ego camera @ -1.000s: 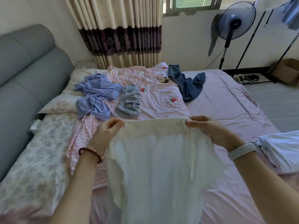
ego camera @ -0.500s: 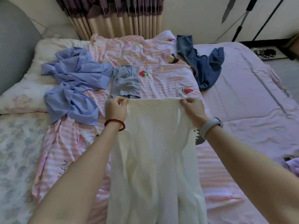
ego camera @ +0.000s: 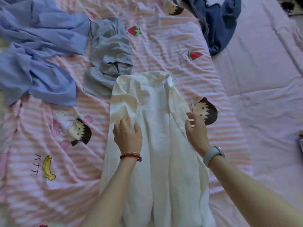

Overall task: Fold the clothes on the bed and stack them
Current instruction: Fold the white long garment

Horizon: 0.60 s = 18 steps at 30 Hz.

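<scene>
A long white garment (ego camera: 157,128) lies spread lengthwise on the pink striped blanket (ego camera: 164,51), collar end away from me. My left hand (ego camera: 127,136) rests flat on its left side with fingers spread. At the garment's right edge my right hand (ego camera: 196,133) touches the cloth with relaxed fingers. A crumpled grey garment (ego camera: 109,51) lies just beyond the white one, partly under its collar. A blue garment (ego camera: 39,51) sits bunched at the far left, and a dark blue garment (ego camera: 218,22) lies at the top right.
The blanket carries cartoon prints, a banana (ego camera: 48,167) and a watermelon slice (ego camera: 194,55). A lilac sheet (ego camera: 265,95) covers the right half of the bed. A bit of another cloth shows at the right edge.
The white garment, held up by its top edge before, now lies flat on the blanket. Both hands have let go of the top and moved down onto its middle. The camera tilted downward.
</scene>
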{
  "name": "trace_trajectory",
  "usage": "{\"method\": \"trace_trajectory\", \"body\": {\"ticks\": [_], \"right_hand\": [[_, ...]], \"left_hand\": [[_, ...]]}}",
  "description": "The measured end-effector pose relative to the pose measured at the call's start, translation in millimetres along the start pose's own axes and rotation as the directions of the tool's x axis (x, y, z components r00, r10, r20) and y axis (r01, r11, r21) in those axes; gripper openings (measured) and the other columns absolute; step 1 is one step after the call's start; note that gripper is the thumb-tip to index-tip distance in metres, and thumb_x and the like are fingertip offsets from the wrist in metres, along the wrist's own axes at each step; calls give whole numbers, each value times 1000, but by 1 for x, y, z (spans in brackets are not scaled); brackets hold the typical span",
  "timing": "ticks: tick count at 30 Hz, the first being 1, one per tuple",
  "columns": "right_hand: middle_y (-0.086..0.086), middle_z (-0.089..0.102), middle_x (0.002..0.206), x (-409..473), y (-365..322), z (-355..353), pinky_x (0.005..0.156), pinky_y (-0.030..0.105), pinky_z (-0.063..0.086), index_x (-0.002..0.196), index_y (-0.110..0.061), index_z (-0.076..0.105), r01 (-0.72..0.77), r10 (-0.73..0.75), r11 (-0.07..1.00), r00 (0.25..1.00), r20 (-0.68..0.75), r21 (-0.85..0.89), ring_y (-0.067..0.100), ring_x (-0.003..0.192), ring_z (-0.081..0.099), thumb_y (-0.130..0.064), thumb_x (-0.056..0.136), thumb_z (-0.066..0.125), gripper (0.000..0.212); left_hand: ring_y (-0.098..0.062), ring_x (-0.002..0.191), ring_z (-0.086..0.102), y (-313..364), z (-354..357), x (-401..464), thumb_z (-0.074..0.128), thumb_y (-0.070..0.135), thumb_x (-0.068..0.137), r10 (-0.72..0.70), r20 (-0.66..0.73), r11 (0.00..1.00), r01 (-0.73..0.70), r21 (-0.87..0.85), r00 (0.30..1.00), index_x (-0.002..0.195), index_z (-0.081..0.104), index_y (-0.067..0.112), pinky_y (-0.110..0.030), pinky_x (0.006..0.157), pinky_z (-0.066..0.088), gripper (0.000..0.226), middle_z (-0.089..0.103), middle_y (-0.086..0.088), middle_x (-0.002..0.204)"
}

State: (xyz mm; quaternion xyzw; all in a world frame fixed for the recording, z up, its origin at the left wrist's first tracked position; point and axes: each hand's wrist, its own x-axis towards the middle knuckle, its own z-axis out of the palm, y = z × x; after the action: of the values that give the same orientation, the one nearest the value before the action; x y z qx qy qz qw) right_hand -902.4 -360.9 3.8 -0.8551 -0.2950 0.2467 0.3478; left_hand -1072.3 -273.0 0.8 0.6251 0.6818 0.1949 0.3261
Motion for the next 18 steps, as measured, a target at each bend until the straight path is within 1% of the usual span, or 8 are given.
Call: {"method": "trace_trajectory", "body": {"ticks": [4,7,10,12,13,15,17,18], "right_hand": [[24,55,112,-61,70,6,91,42,37,120,7,53,-176,163,976,982,-98,-132,41,102,49,-14,85,44,42],[27,53,120,-96,112,4,94,42,30,127,7,47,-262,246,925,965,-90,-274,45,109,46,-31,79,38,61],[16,58,112,-116,137,-5,88,39,38,127,-4,48,-389,393,908,919,-6,-155,35,106,51,-30,91,52,44],[6,55,78,-122,142,-11,66,32,37,88,-7,53,-420,425,903,904,49,-89,30,81,50,-19,93,51,13],[2,46,65,-123,139,-15,58,25,32,71,-11,45,-408,411,910,912,19,-72,28,72,44,-11,92,49,21],[-1,35,57,-122,131,-26,52,19,28,62,-13,36,-375,373,927,920,-120,11,24,65,34,-4,90,48,32],[-4,39,60,-127,107,-40,54,24,28,69,-11,45,-264,277,961,932,-234,86,19,62,35,-10,88,49,20],[-7,48,69,-133,92,-44,57,21,29,81,-11,55,-143,156,985,978,-136,96,14,64,42,-17,88,51,10]], "left_hand": [[-41,110,50,-62,8,-67,45,36,79,-70,0,993,70,92,998,117,58,3,-48,85,41,53,53,-20,122],[-41,108,51,-86,10,-105,44,39,75,12,56,983,-22,181,998,121,53,7,-53,85,43,57,52,-21,121],[-33,119,41,-92,15,-126,47,31,76,191,63,951,-201,234,980,125,48,15,-49,92,39,52,43,-16,131],[-33,120,43,-89,20,-135,48,26,79,243,162,924,-279,263,956,123,52,18,-47,93,38,45,45,-14,132],[-34,120,45,-88,23,-136,48,23,83,212,225,930,-267,253,951,124,54,16,-46,94,38,43,48,-15,131],[-31,127,41,-82,26,-134,48,17,92,66,328,977,-128,173,942,131,52,12,-37,103,32,39,45,-15,137],[-26,130,39,-75,22,-127,52,13,93,-77,352,996,57,67,933,127,56,7,-22,102,28,35,38,-14,142],[-24,127,42,-72,19,-122,54,11,92,-109,317,993,116,-2,942,121,60,6,-17,98,29,30,38,-15,140]]}}
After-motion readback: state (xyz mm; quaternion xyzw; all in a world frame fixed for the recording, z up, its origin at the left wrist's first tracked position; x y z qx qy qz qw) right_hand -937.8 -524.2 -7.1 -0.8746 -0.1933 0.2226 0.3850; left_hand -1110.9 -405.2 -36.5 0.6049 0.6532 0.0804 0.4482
